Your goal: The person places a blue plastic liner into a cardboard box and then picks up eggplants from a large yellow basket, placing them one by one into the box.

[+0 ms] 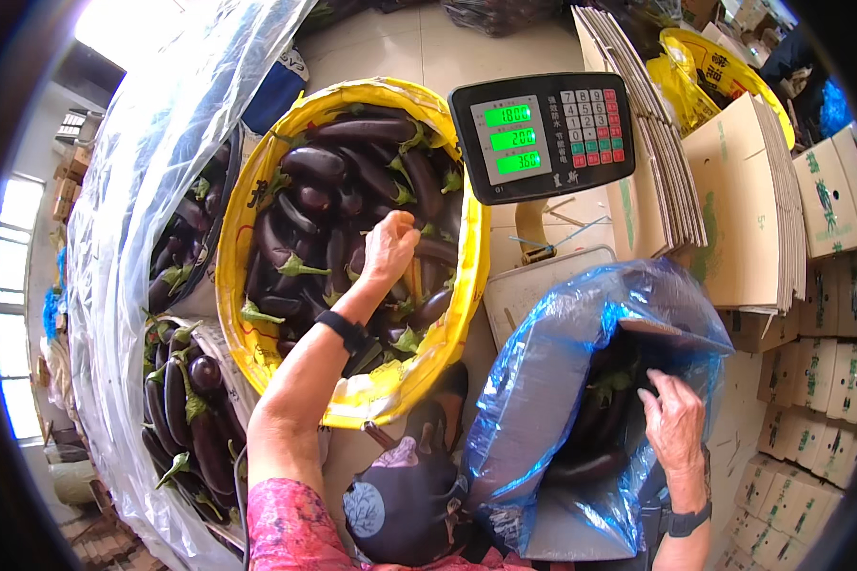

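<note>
My left hand (pixel 391 246) reaches over a yellow-lined round basket (pixel 480 285) full of dark purple eggplants (pixel 314 165). Its fingers are curled near the stem of an eggplant; whether they grip anything cannot be made out. My right hand (pixel 675 417) is at the right side of the opening of a blue-tinted plastic bag (pixel 528 371), fingers apart and holding nothing. Several eggplants (pixel 589 464) lie inside this bag, which lines a box on the scale. Above the bag, a digital scale display (pixel 541 138) with green lit readouts stands on a post.
Stacks of flat cardboard (pixel 739 207) stand to the right of the display, with packed cartons (pixel 828 378) beyond. More eggplants (pixel 193 421) lie at the left beside a clear plastic sheet (pixel 114 285). The metal scale platform (pixel 543 278) shows behind the bag.
</note>
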`<state>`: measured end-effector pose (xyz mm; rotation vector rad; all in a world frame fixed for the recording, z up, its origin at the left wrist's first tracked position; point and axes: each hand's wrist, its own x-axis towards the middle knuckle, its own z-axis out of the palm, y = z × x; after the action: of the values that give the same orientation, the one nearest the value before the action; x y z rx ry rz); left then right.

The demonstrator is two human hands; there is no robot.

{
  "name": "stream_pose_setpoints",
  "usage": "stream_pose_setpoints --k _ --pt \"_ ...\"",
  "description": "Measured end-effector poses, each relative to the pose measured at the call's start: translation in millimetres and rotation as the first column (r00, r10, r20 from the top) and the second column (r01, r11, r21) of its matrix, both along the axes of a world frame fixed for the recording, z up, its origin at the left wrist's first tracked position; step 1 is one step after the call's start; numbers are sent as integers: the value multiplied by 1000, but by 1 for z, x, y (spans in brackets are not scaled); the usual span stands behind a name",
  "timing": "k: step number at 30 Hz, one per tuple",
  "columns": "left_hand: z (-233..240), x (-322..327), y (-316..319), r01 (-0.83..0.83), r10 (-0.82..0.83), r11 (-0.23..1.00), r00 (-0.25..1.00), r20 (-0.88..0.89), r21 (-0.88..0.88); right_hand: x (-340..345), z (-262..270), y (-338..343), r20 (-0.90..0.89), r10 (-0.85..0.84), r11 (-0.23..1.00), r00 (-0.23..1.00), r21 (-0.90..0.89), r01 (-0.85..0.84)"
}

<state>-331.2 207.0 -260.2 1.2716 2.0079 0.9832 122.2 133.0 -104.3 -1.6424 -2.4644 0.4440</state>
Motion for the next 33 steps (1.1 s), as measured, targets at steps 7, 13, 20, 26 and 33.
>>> stream_pose_setpoints --k 7,13,20,26,33 --pt "0 -1 91 -39 197 965 757 -623 258 -6 -7 -4 65 90 991 994 -101 -84" --pt "21 -55 132 103 -40 995 435 -899 6 -7 -10 -8 64 118 974 991 -201 -103" --pt "24 -64 116 200 -16 978 392 -920 68 -7 -9 -7 70 137 962 988 -247 -116" --pt "68 -69 50 256 -14 948 629 -778 190 -11 -5 -10 59 182 966 982 -198 -167" --pt "125 -35 -42 494 -206 866 498 -842 80 -8 -2 -18 40 191 969 981 -168 -182"
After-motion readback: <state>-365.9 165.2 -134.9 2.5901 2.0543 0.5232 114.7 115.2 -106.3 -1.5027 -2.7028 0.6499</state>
